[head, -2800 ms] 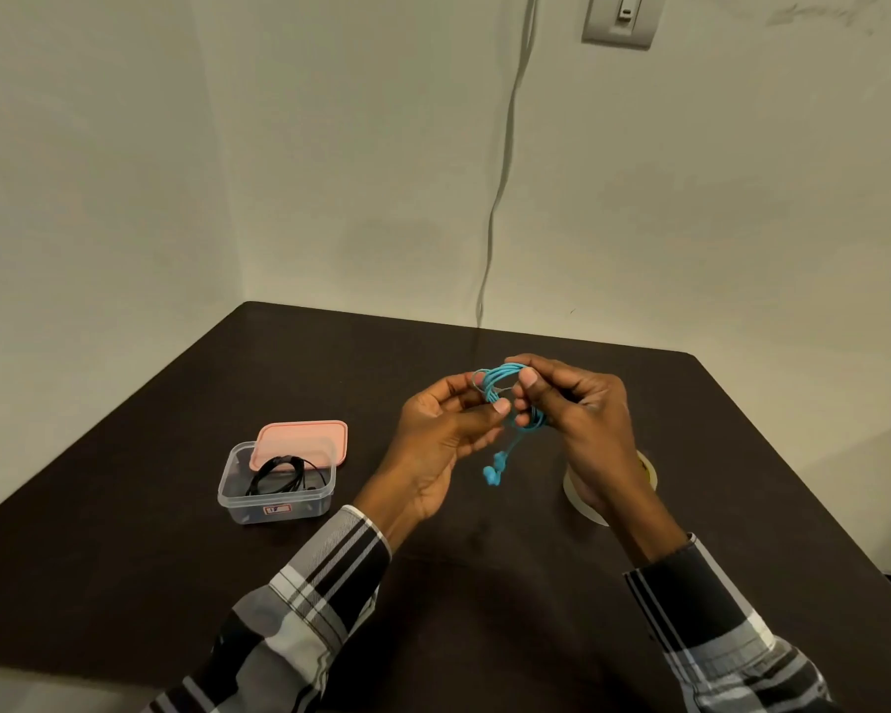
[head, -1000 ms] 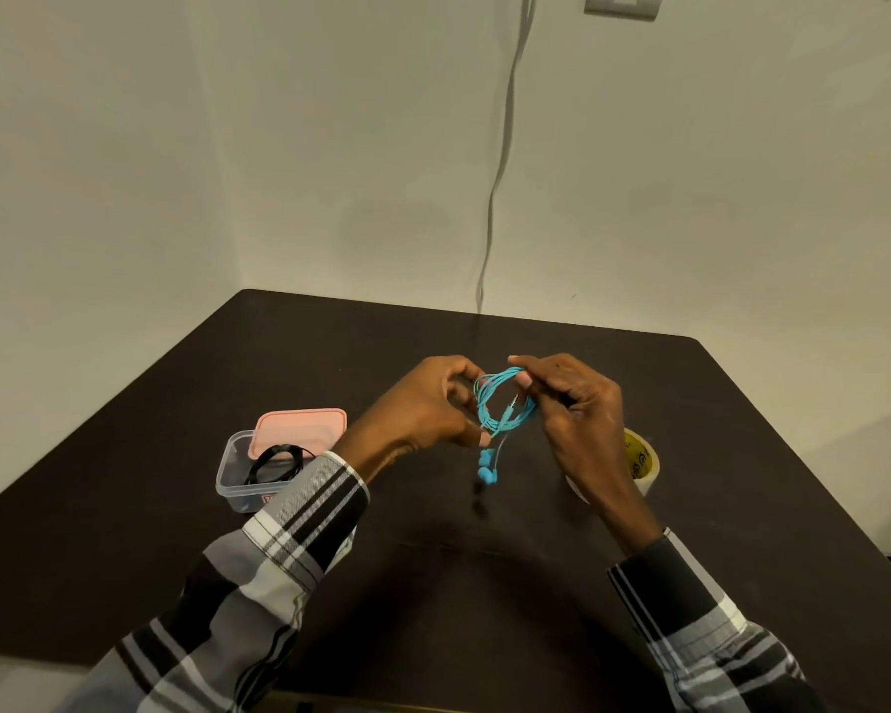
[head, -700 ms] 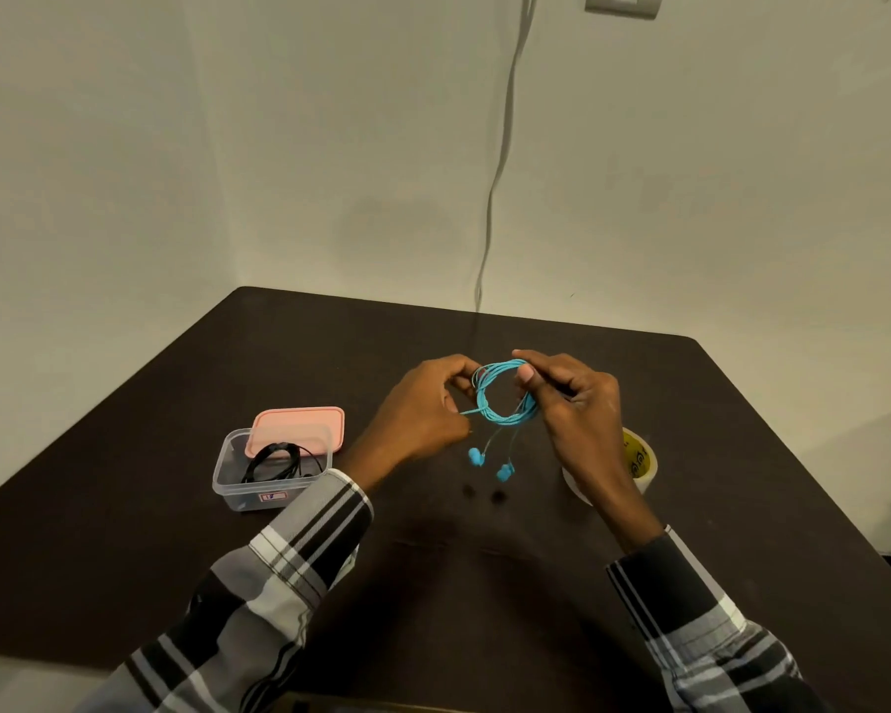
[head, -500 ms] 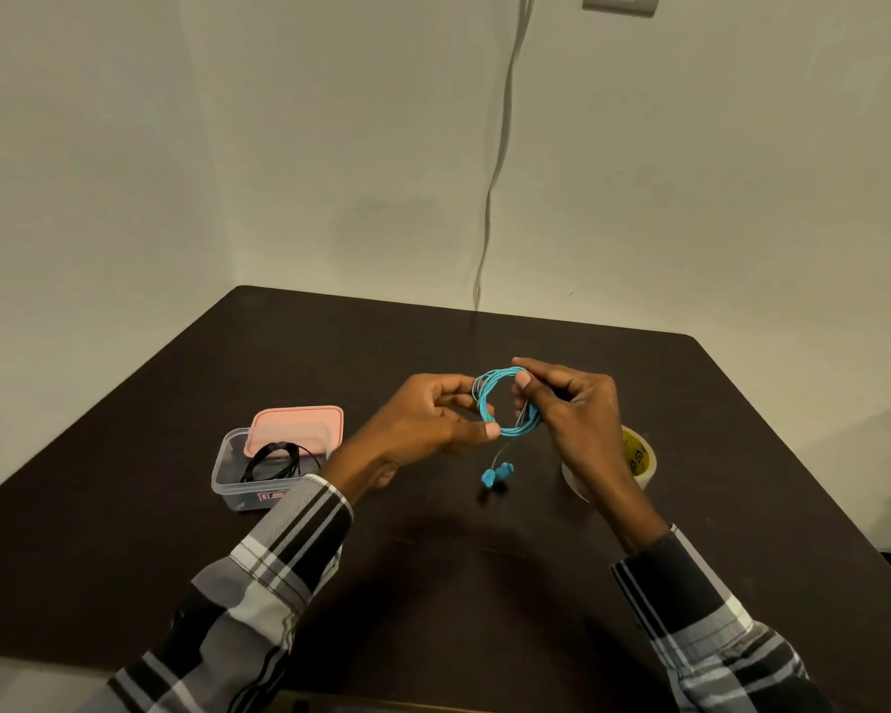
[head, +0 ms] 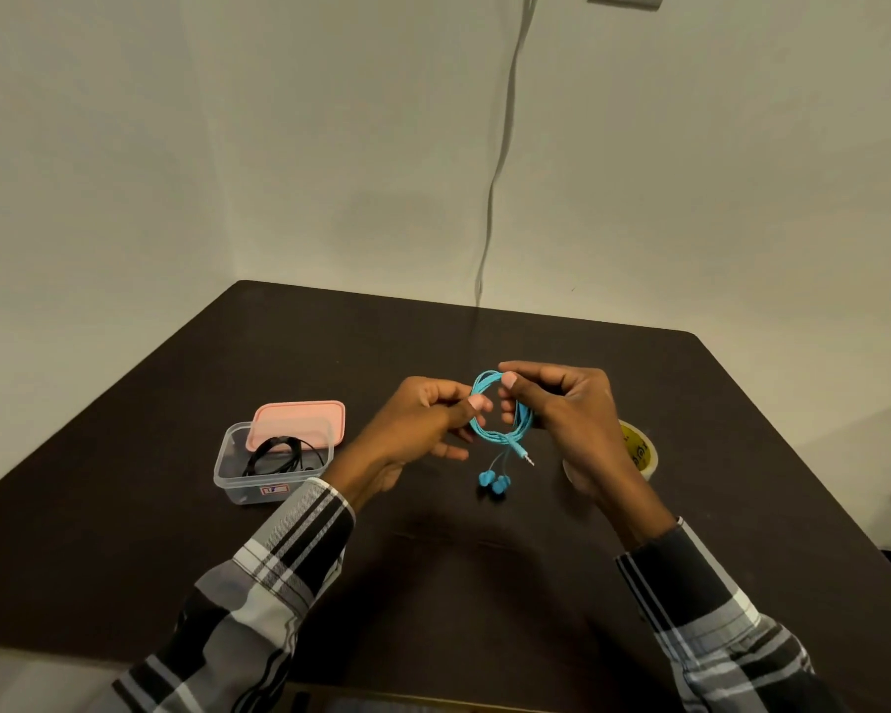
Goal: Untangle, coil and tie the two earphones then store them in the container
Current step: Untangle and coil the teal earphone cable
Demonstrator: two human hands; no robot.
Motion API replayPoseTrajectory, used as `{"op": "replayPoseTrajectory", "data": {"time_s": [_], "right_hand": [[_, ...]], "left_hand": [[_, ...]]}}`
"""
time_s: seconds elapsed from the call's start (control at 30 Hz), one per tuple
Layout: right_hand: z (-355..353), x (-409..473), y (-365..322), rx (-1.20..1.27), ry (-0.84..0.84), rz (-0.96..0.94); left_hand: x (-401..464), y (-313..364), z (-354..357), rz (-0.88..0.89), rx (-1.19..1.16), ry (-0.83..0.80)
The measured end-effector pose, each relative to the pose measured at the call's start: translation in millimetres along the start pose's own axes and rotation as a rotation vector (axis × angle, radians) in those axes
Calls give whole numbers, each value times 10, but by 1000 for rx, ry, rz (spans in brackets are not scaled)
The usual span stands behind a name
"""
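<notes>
Roughly at the middle of the dark brown table [head: 124, 532], both hands hold a coiled turquoise-blue wired earphone [head: 505, 429] up above the surface. The right hand [head: 569, 419], at about 3 o'clock of the coil, has thumb and forefinger pinched on the top of the loop, with the other fingers curled round the coil's right side; its grip is narrow and closed on the cable. The left hand [head: 423, 424], at 9 o'clock of the coil, pinches the loop's left side between thumb and forefinger, while its lower fingers lie loosely bent beneath. From the bottom of the coil, toward 6 o'clock, two blue earbuds [head: 494, 481] hang on short leads close together, and the silver-tipped jack plug [head: 525, 456] sticks out toward 4 o'clock. Well apart from the hands, at 9 o'clock on the table, stands a clear rectangular plastic container [head: 227, 470] with a coiled black wired earphone [head: 279, 455] lying inside it. A salmon-pink plastic lid [head: 299, 419] leans tilted on the container's far rim. Partly hidden behind the right wrist, at 3 o'clock, lies a roll of yellowish tape [head: 639, 450] on the table. Both forearms wear black, grey and white checked sleeves [head: 279, 584].
</notes>
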State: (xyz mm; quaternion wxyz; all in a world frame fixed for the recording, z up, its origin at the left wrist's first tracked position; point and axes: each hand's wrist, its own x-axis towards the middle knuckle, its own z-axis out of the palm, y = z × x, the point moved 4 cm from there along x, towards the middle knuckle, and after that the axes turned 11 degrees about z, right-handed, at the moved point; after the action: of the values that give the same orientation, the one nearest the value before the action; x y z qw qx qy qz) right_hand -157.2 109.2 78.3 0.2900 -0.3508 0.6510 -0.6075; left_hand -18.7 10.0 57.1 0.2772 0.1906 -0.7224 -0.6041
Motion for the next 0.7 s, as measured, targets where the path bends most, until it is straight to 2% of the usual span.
{"op": "replayPoseTrajectory", "data": {"time_s": [0.1, 0.17, 0.3, 0.43, 0.53, 0.7], "right_hand": [[7, -10, -34, -14, 3, -24], [15, -14, -54, -23, -2, -30], [22, -20, -60, -38, -7, -23], [10, -15, -87, -57, 20, -40], [4, -17, -122, -80, 32, -64], [3, -40, -127, -137, 34, -104]], "left_hand": [[-12, -11, 1, -8, 72, -70], [-4, -10, -7, 20, 99, -53], [21, 12, -22, 145, 146, 35], [27, 56, 1, 298, 264, 53], [13, 62, 24, 270, 180, 74], [14, 97, 7, 154, -115, 150]]}}
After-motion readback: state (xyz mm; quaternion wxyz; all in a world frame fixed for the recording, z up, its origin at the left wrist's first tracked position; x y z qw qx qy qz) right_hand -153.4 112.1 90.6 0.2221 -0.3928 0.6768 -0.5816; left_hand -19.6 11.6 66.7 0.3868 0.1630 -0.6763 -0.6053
